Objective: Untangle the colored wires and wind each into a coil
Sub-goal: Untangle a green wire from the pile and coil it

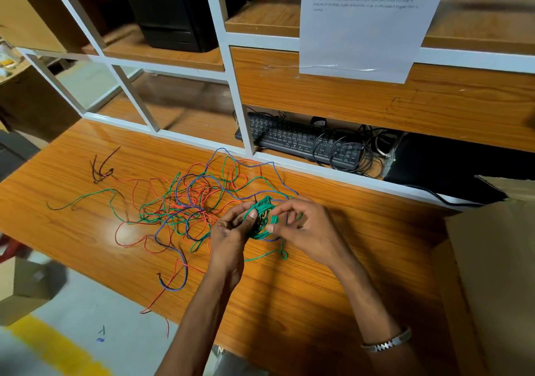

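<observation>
A tangle of red, blue and green wires (191, 199) sprawls over the middle of the wooden table (304, 303). Just above the table, at the tangle's right edge, a small green coil (262, 212) sits between both hands. My left hand (231, 231) grips the coil from the left with its thumb on top. My right hand (307, 225) pinches green wire at the coil's right side. A green strand (267, 255) trails from the coil under my right hand. A blue strand (252, 165) loops toward the shelf. A short dark wire piece (101, 167) lies apart at the far left.
A white-framed wooden shelf unit (240, 115) stands at the table's back, with a black keyboard (298, 141) and black cables in its lower bay. A taped paper sheet (362, 28) hangs above. Cardboard (492, 259) rises at the right edge. A box (23, 286) sits on the floor at left.
</observation>
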Motion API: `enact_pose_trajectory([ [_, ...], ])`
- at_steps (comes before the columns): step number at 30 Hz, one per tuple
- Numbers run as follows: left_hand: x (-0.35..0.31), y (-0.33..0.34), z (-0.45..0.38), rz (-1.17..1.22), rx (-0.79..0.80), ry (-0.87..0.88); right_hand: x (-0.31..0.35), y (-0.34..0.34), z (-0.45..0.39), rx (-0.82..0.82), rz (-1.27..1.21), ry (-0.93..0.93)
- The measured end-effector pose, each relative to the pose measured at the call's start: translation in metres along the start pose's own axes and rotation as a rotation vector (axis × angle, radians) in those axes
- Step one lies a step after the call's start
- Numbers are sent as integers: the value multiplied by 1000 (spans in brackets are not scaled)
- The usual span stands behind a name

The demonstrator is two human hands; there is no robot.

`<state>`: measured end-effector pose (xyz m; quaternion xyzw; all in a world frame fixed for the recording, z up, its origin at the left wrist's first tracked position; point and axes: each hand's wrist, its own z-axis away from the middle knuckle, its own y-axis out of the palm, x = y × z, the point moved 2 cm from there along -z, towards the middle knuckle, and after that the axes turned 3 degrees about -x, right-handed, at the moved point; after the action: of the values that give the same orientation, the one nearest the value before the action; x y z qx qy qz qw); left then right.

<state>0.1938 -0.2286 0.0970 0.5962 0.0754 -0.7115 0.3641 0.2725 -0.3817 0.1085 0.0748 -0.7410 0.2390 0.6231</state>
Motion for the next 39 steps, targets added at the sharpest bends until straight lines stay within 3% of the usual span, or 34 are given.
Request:
enact_pose_trajectory([
  [7,-5,6,0,111,-26,-58,12,12,3,-39,274,-179],
  [12,-12,10,0,120,-6,-38,20,12,2,-218,262,-245],
  [16,-14,8,0,89,-20,1,34,12,3,-209,167,-291],
  [24,-16,9,0,57,-13,67,33,19,1,-220,-51,-66],
  [33,-8,8,0,-120,-3,185,40,15,-3,-224,-38,-44],
  [39,-19,9,8,-121,50,190,47,4,-11,-156,-444,205],
])
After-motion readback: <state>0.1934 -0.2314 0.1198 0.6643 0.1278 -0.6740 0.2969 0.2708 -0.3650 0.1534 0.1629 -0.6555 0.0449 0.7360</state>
